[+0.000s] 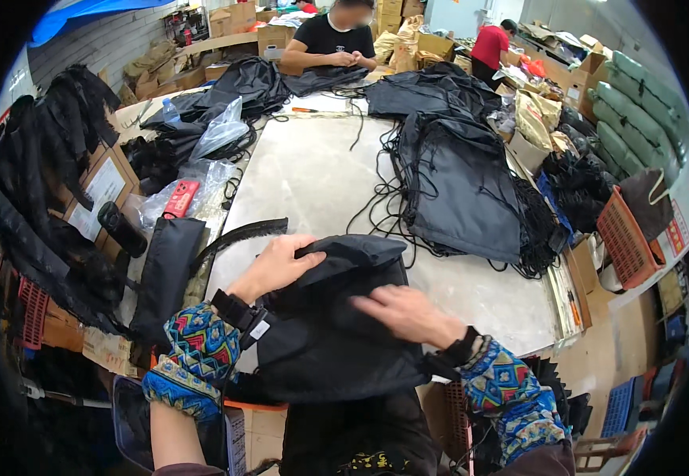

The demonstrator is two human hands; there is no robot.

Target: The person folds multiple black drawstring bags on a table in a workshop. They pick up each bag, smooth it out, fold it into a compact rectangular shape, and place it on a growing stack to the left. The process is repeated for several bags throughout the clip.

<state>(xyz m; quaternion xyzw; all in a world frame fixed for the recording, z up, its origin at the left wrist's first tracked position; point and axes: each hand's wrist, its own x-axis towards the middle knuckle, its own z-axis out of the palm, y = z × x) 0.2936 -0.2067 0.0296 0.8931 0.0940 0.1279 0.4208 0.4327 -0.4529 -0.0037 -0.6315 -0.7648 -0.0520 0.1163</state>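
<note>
A: What's closest, right under the hands?

B: A black fabric bag [336, 317], bunched at the near edge of the pale table [313, 170]. The left hand [275, 266] lies on its upper left corner, fingers curled over the folded top edge and gripping it. The right hand [404, 311] rests flat on the bag's middle, fingers stretched toward the left hand, holding nothing, only pressing the cloth.

A: And the sleeves?

B: Both forearms wear patterned sleeve covers [194, 357] in blue, red and yellow, with dark bands at the wrists.

A: What lies left of the left hand?

B: A long black fabric piece [166, 274] just beside it, and beyond that a dark cylinder [121, 228] and a red flat item [180, 198] among clear plastic wrap [210, 147].

A: To the right of the right hand?

B: Farther out, a stack of black bags [459, 190] with loose black cords [380, 198] trailing onto the table. Past the table edge there is an orange basket [626, 242].

A: And farthest away?

B: Across the table from the hands a person in a black shirt [333, 40] sits with hands together, and another person in a red shirt [491, 47] bends among cardboard boxes [237, 16].
</note>
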